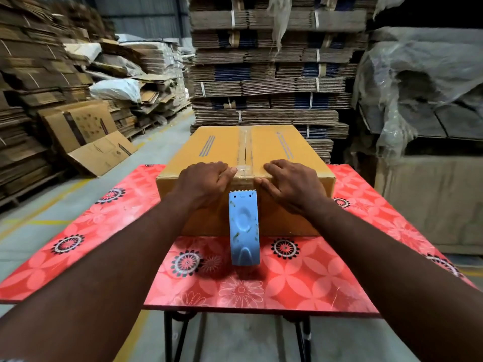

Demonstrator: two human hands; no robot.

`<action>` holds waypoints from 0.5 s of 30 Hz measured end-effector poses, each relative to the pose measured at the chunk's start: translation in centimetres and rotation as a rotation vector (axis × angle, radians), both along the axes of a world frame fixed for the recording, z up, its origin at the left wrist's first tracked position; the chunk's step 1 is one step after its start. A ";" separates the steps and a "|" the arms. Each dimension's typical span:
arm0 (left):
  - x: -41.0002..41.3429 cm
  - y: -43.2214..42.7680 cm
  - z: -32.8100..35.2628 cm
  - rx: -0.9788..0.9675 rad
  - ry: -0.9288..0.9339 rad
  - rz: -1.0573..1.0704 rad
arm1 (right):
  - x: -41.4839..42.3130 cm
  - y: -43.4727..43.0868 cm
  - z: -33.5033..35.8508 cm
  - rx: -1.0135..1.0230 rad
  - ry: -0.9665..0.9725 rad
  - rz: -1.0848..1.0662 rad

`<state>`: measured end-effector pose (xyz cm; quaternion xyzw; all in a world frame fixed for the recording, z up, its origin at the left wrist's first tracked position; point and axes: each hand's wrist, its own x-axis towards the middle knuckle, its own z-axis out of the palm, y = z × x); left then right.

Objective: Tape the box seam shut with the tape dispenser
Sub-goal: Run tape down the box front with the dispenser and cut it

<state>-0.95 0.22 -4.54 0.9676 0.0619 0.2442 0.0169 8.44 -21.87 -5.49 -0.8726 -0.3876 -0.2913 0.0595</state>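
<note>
While your left hand (206, 182) and right hand (290, 184) lie on the near top edge of the box (282, 147), neither grips anything: your fingers lie flat or lightly bent on the cardboard and your thumbs reach down over the front face. Your fingertips meet from both sides at a short piece of clear tape (243, 169), which folds over that edge just where the seam (245, 145) ends. The seam runs away from you along the middle of the lid, with a strip of tape lying along it.

Just below your hands, between your wrists, the blue tape dispenser (244, 228) sits upright against the box's front face, its toothed blade uppermost and close under the edge. Whether its lower end touches the surface, you cannot tell from here.

The box stands on a red table (300, 278) with a flower pattern. Behind it rise stacks of flattened cardboard (261, 82), strapped in bundles; more lie piled at the left, and a plastic-covered pile (423, 82) stands at the right.
</note>
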 end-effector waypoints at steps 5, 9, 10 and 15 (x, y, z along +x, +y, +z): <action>-0.9 -1.1 0.1 0.004 0.007 -0.010 | -0.8 -1.2 -0.1 0.022 -0.023 0.003; -2.0 -2.5 -0.3 -0.002 -0.009 -0.022 | -1.7 -2.7 -0.4 0.062 -0.039 0.004; -2.4 -2.8 -0.3 -0.008 -0.010 -0.040 | -2.0 -3.0 -0.5 0.067 -0.040 0.006; -3.7 -2.8 -0.3 -0.008 0.119 -0.096 | -2.9 -3.7 -0.4 0.133 0.035 0.031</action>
